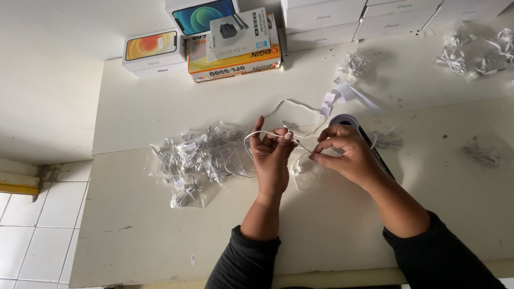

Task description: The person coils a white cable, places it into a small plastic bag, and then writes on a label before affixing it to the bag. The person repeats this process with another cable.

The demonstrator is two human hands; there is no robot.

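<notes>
My left hand (271, 158) is raised palm-up over the white worktop (160, 230), fingers curled around a thin white earphone cable (300, 107) that loops over them and trails away toward the back. My right hand (342, 152) sits just to its right, pinching the same cable between thumb and fingertips. Under the right hand lie a roll of tape (344, 121) and a black pen (377, 155). A heap of small clear bags with coiled white earphones (195, 158) lies just left of my left hand.
Phone boxes (152, 51), a charger box (238, 32) and stacked white boxes (332, 18) stand at the back. Loose coiled earphones (474, 51) lie at the back right, others (482, 152) at the right. The worktop's edge drops to a tiled floor (37, 235) on the left.
</notes>
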